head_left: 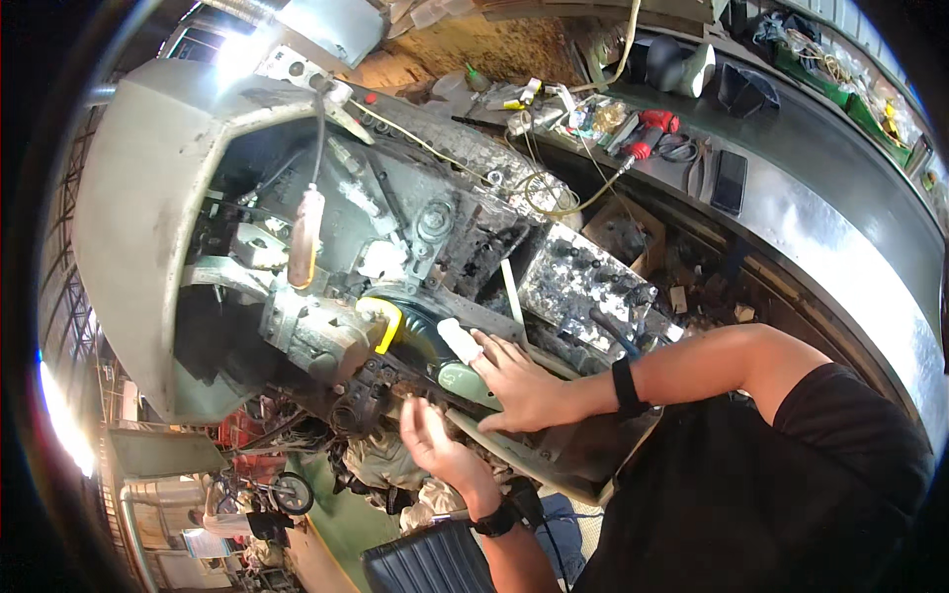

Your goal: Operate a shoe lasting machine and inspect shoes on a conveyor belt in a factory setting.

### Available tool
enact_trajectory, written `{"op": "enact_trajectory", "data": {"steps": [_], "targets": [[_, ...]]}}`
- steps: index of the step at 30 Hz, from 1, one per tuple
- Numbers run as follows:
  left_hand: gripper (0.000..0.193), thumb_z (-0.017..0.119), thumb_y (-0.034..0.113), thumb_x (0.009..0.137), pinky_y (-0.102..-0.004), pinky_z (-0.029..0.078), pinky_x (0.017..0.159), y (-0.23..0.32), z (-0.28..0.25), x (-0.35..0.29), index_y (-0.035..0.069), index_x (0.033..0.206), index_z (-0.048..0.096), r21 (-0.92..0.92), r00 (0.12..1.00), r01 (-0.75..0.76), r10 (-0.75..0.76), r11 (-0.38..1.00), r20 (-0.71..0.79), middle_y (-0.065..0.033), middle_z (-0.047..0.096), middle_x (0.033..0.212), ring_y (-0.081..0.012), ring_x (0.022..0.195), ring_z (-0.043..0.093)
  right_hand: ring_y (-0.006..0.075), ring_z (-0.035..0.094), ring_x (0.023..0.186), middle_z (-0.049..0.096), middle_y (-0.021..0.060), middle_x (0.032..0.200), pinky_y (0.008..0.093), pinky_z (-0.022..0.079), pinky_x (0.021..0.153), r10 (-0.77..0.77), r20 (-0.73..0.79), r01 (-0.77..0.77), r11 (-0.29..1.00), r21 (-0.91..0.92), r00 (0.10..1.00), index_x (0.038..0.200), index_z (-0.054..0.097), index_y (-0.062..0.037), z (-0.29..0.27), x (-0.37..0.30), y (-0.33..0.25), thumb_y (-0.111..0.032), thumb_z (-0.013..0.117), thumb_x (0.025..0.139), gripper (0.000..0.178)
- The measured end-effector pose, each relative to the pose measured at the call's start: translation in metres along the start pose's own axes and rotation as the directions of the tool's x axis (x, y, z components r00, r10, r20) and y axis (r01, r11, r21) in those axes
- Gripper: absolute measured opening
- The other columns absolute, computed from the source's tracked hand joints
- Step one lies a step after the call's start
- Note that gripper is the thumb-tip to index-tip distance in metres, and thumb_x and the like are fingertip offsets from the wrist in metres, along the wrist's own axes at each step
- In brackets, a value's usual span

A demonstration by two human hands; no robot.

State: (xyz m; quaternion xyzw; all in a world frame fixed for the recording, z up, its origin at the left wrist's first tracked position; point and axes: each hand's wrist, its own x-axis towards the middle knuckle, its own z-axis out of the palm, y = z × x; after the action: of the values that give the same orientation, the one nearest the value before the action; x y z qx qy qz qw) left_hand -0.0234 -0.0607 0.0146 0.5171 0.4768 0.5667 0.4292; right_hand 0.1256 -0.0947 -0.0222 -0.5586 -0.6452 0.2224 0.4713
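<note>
In front of me is a large grease-stained machine with a grey housing (pixel 138 217). My right hand (pixel 529 385) lies over its middle, fingers extended and apart. The fingertips touch or rest beside a white piece (pixel 460 341); whether they press on it I cannot tell. Just below lies a green rounded pad (pixel 467 383). My left hand (pixel 435 445) is nearer to me, its fingers drawn together beside a dark metal mechanism (pixel 361 403). Anything between those fingertips is too small to make out. A yellow curved part (pixel 391 324) sits beyond both hands.
A wooden-handled tool (pixel 305 237) hangs from a cable above the machine. Behind runs a dark bench (pixel 791 198) with a phone (pixel 730 183), a red-headed tool (pixel 654 128) and loose cords. A black ribbed seat (pixel 425 563) stands below. Another person (pixel 232 524) is far off at lower left.
</note>
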Motion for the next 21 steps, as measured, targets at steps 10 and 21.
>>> {"op": "enact_trajectory", "data": {"steps": [10,21], "targets": [[0.030,0.056,-0.002,0.097,-0.0347,0.045,0.104,0.056,0.024,0.011,-0.007,0.126,0.056,0.375,0.766,-0.641,0.538,0.669,0.351,-0.0155,0.058,0.131,-0.0231,0.121,0.056,0.0525,0.013,0.145,0.012,0.0318,0.157,0.0703,0.018,0.112,0.164,0.040,-0.167,0.984,0.066,0.986,0.149,0.023,-0.0011,0.005,0.001,-0.006,-0.008,0.066,0.074,0.086],[0.075,0.068,0.001,0.090,-0.0416,0.031,0.115,0.045,0.086,-0.031,0.000,0.152,0.025,0.158,0.869,-0.494,0.485,0.855,0.094,-0.0169,0.039,0.151,-0.0269,0.138,0.040,0.0348,0.040,0.138,0.035,0.0237,0.151,0.0358,0.036,0.111,-0.050,0.000,0.045,0.893,0.448,0.999,0.156,0.014,0.0012,-0.154,-0.097,-0.015,0.003,0.065,0.080,0.091]]}}
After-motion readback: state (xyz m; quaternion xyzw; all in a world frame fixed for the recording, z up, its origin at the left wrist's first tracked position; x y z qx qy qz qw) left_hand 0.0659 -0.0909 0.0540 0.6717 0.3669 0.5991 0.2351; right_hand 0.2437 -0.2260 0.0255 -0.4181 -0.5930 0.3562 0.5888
